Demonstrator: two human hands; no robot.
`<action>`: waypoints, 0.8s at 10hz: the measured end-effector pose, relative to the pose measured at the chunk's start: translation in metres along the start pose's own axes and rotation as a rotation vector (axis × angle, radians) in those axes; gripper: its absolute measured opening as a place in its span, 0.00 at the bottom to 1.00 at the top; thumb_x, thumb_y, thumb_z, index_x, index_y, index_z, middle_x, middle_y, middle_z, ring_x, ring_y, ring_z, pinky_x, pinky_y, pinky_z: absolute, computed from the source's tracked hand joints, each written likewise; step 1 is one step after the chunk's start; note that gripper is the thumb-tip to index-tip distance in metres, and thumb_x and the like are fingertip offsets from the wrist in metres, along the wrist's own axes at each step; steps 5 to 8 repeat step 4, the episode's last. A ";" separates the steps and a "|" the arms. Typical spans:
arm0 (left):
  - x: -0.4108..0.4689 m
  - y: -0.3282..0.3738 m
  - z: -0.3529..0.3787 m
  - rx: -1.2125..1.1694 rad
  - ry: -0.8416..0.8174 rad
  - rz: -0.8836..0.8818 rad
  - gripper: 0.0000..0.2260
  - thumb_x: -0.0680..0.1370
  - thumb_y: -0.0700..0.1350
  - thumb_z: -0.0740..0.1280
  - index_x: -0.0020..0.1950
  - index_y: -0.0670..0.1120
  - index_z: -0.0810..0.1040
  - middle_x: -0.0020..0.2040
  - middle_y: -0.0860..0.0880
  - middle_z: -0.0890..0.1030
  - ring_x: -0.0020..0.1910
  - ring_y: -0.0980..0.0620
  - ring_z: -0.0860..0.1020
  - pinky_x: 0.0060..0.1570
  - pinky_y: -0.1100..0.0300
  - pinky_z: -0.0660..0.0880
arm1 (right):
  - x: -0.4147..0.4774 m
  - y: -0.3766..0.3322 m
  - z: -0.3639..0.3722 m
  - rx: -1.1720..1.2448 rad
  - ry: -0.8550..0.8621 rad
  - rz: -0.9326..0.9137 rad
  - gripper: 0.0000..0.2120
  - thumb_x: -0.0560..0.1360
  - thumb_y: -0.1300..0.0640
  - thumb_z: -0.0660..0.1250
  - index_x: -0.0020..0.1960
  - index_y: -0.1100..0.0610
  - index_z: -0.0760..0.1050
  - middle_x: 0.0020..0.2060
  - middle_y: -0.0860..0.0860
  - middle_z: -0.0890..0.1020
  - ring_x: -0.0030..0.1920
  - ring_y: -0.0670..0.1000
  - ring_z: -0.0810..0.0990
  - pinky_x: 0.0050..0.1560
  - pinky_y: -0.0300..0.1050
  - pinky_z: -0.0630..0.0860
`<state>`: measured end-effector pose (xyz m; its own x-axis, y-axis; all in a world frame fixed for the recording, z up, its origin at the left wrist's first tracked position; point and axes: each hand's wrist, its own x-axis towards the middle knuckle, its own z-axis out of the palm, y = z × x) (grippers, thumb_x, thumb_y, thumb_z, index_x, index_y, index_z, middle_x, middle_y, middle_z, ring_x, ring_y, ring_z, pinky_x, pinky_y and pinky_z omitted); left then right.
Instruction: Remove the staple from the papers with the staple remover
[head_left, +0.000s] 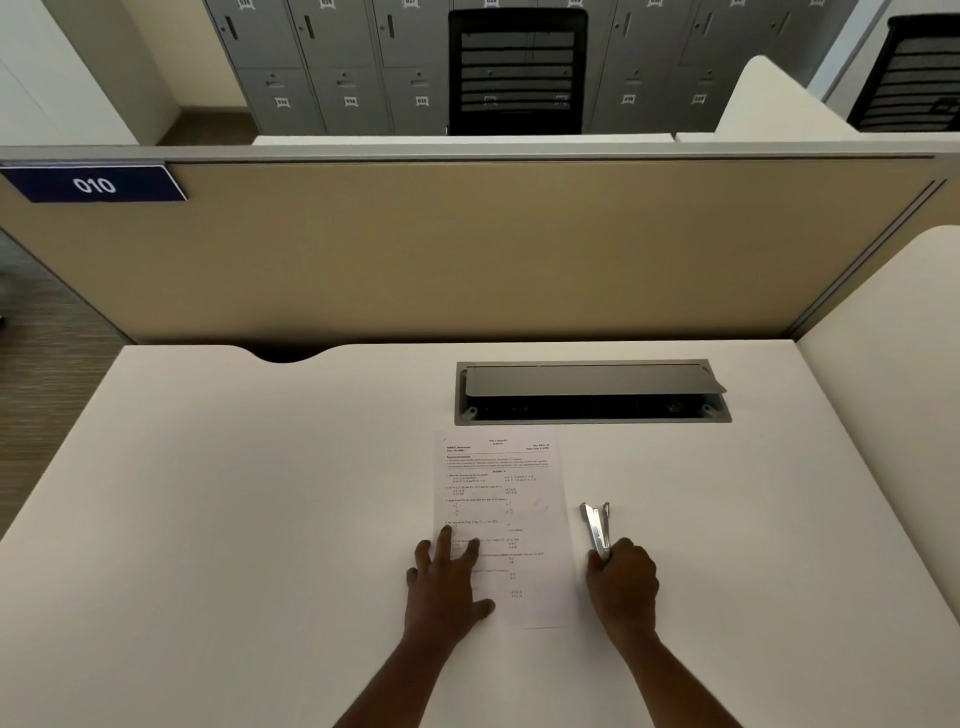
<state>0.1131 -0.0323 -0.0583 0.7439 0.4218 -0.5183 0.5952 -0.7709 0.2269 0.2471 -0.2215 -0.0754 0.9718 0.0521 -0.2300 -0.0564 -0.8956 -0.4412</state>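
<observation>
Your left hand (449, 579) lies flat, fingers spread, on the lower left of the white printed papers (514, 499) on the white desk (234, 493). Just right of them, your right hand (623, 582) curls around the silver metal staple remover (596, 522), claws pointing away. Beyond, a grey cable hatch (592, 382).

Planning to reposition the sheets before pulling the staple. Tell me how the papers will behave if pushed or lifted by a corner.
The papers lie thin and flat on the smooth desk, so a push would probably slide them easily. Lifted by a corner they would likely droop: floppy, light. The left hand resting flat on them should pin them.
</observation>
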 end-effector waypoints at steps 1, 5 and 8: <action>0.000 -0.001 -0.001 -0.016 0.006 0.000 0.40 0.74 0.64 0.70 0.81 0.58 0.56 0.83 0.47 0.48 0.79 0.38 0.51 0.75 0.42 0.61 | 0.000 0.002 -0.001 -0.016 -0.025 0.020 0.14 0.72 0.53 0.74 0.44 0.65 0.75 0.39 0.60 0.79 0.43 0.63 0.80 0.42 0.53 0.77; -0.002 -0.005 -0.022 -0.115 0.116 0.025 0.46 0.72 0.70 0.68 0.83 0.57 0.50 0.84 0.50 0.41 0.78 0.44 0.59 0.68 0.49 0.73 | 0.000 -0.033 -0.057 0.214 0.072 -0.107 0.24 0.69 0.45 0.77 0.54 0.62 0.76 0.45 0.56 0.80 0.47 0.60 0.81 0.46 0.51 0.77; -0.002 -0.005 -0.022 -0.115 0.116 0.025 0.46 0.72 0.70 0.68 0.83 0.57 0.50 0.84 0.50 0.41 0.78 0.44 0.59 0.68 0.49 0.73 | 0.000 -0.033 -0.057 0.214 0.072 -0.107 0.24 0.69 0.45 0.77 0.54 0.62 0.76 0.45 0.56 0.80 0.47 0.60 0.81 0.46 0.51 0.77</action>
